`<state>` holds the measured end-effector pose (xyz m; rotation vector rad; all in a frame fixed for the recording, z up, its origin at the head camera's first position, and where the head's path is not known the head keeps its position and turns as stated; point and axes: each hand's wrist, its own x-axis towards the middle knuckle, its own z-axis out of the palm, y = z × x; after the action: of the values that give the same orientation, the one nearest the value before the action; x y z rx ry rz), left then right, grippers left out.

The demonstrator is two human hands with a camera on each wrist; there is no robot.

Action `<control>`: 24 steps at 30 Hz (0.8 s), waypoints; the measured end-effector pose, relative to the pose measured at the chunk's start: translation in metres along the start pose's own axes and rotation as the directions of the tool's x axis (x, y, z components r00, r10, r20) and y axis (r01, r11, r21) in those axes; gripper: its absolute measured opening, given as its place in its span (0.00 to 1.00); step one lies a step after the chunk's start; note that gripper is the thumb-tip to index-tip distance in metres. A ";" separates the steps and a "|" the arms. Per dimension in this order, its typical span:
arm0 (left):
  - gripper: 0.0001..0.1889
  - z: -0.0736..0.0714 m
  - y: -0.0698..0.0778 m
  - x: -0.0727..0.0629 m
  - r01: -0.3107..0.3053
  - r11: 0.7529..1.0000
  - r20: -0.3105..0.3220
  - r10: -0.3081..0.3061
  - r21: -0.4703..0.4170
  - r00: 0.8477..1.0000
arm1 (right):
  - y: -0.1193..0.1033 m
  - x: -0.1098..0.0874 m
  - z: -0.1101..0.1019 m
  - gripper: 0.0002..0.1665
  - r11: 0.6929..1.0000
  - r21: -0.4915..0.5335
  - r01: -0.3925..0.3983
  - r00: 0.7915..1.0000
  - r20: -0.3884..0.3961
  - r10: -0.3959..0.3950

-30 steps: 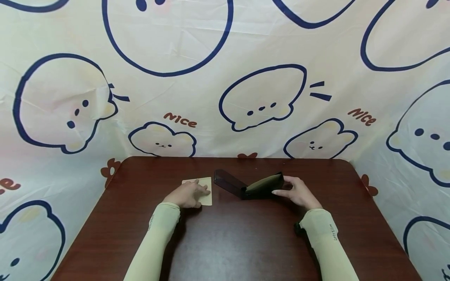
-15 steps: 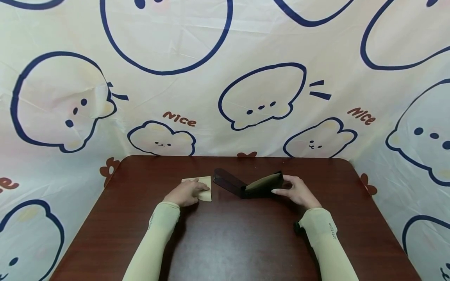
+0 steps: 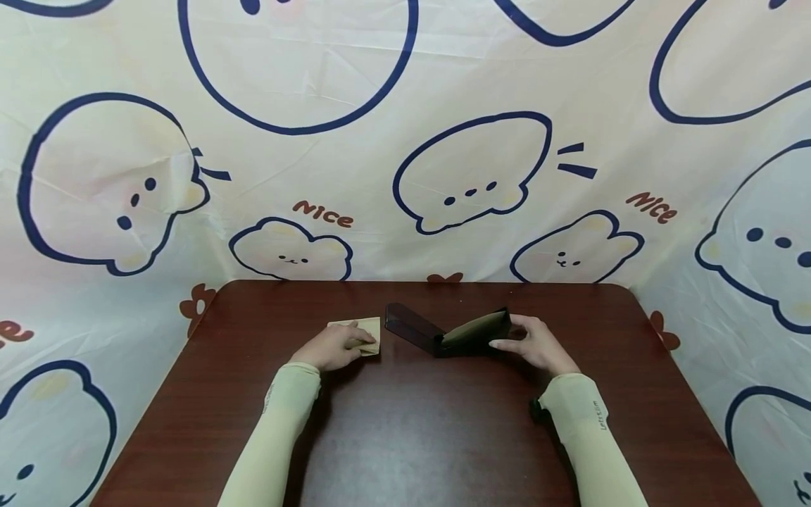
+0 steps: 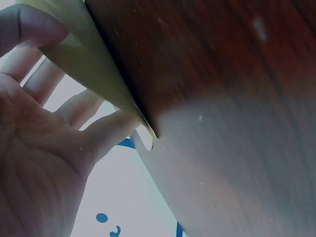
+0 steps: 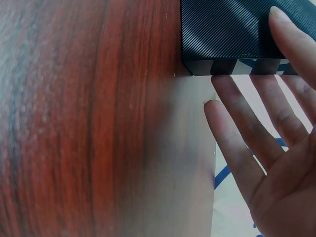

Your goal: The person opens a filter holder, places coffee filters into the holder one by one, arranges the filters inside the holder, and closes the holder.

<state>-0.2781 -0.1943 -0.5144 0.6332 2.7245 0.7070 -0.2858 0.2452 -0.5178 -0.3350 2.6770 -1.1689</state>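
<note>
A pale yellow square cloth (image 3: pixel 370 327) lies toward the back of the table, left of centre. My left hand (image 3: pixel 331 346) pinches its near edge; in the left wrist view the thumb bears on the bent cloth (image 4: pixel 94 61) with the fingers behind it. Right of the cloth stands a dark glasses case (image 3: pixel 478 336), olive inside, its flap (image 3: pixel 412 329) folded out to the left. My right hand (image 3: pixel 541 348) holds the case's right end. Up close, the thumb lies on the ribbed black face of the case (image 5: pixel 227 29), the fingers along its shiny end.
The brown wooden table (image 3: pixel 405 436) ends at a rounded back edge just beyond the cloth and case. A pale curtain (image 3: pixel 367 169) with cartoon outlines hangs behind and at both sides.
The cloth's near edge has been drawn up and back, so less of it shows below my left hand, and my left fingers have closed in on it. The right hand and case stay put.
</note>
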 end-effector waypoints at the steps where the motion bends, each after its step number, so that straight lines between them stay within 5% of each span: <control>1: 0.18 0.000 -0.001 0.000 0.003 1.000 -0.007 -0.003 -0.010 1.000 | 0.000 0.000 0.000 0.22 1.000 0.000 0.001 1.000 -0.002 -0.001; 16: 0.06 -0.001 -0.014 0.004 -0.092 0.996 -0.100 0.093 0.012 0.991 | -0.001 0.001 0.000 0.26 1.000 -0.006 -0.005 1.000 -0.002 0.005; 24: 0.09 0.004 -0.016 0.004 -0.033 0.997 -0.192 0.017 -0.076 0.981 | -0.002 0.000 0.000 0.27 1.000 -0.011 -0.015 1.000 0.003 0.015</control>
<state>-0.2853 -0.2030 -0.5267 0.6113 2.8486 0.9217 -0.2855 0.2442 -0.5159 -0.3173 2.6795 -1.1491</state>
